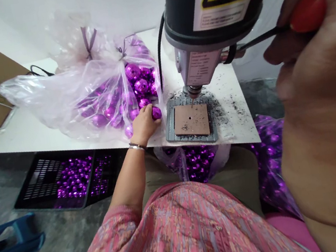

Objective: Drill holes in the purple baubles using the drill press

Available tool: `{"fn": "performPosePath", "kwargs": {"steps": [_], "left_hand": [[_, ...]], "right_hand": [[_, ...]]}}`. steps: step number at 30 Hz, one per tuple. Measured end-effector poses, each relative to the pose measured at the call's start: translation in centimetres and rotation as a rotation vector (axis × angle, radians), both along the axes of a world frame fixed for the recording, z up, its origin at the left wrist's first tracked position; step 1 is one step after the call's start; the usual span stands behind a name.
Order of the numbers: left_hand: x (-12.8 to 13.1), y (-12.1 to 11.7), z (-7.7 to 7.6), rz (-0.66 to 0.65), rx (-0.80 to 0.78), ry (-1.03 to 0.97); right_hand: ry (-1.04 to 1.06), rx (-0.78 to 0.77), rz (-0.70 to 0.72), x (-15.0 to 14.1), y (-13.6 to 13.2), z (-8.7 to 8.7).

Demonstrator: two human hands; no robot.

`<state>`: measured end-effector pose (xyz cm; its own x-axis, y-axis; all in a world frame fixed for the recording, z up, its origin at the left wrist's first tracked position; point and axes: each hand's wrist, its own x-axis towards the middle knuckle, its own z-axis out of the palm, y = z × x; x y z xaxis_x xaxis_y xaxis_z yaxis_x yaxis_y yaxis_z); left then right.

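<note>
One mirrored purple ball [156,112] is gripped in the left hand [144,125], near the table's front edge and just beside a grey metal jig [170,127]; being round, it shows no long axis. The left fingers [148,113] are curled partly closed around it. Two bracelets [136,147] are worn on that wrist. One tan square pad [191,120] with one central hole is seated on the jig at 3 o'clock, beneath the chuck [194,91] of one drill press [200,8]. Dark shavings [218,109] are scattered over the white table [239,131]. The right hand [299,46] is raised at 2 o'clock, its fingers [276,52] closed around one red-handled tool [308,10], whose thin black shaft is pointed left toward the drill. One knotted plastic bag [53,98] of purple balls is placed at 10 o'clock, one black crate [67,181] of them is seen below at 8 o'clock, and two further bags [200,163] [270,160] are seen at 6 and 4 o'clock
</note>
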<state>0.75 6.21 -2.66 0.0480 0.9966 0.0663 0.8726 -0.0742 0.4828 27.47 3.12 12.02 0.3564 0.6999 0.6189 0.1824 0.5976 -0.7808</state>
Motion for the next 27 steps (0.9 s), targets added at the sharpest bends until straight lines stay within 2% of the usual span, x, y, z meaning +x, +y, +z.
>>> {"fn": "performPosePath", "kwargs": {"steps": [3,6,9,13,17,20,23,27], "left_hand": [[-0.8,-1.1,-0.1,-0.045,-0.011,-0.381],[-0.6,-2.2,-0.1,-0.094,-0.204,-0.83],[0.7,-2.7,-0.3,-0.085,-0.341,-1.054],[2.8,-2.4,-0.3,-0.114,-0.418,-1.041],[3.5,-1.9,0.2,-0.189,-0.318,-0.764],[3.4,-1.8,0.4,-0.317,-0.265,-0.589],[3.2,-1.8,0.4,-0.398,-0.302,-0.621],[3.1,-1.7,0.2,-0.303,-0.338,-0.737]], "right_hand": [[0.036,-0.043,-0.106,-0.1,-0.1,-0.2],[0.029,-0.031,-0.101,-0.1,-0.2,-0.4],[-0.037,0.027,-0.087,-0.2,-0.4,-0.5],[-0.086,0.08,-0.049,-0.5,-0.8,0.1],[-0.043,0.007,0.021,-1.2,-1.3,0.9],[-0.028,-0.026,0.011,-1.5,-1.7,1.2],[-0.044,-0.019,0.005,-1.6,-2.0,1.0],[-0.046,0.025,0.087,-1.7,-2.2,0.7]]}}
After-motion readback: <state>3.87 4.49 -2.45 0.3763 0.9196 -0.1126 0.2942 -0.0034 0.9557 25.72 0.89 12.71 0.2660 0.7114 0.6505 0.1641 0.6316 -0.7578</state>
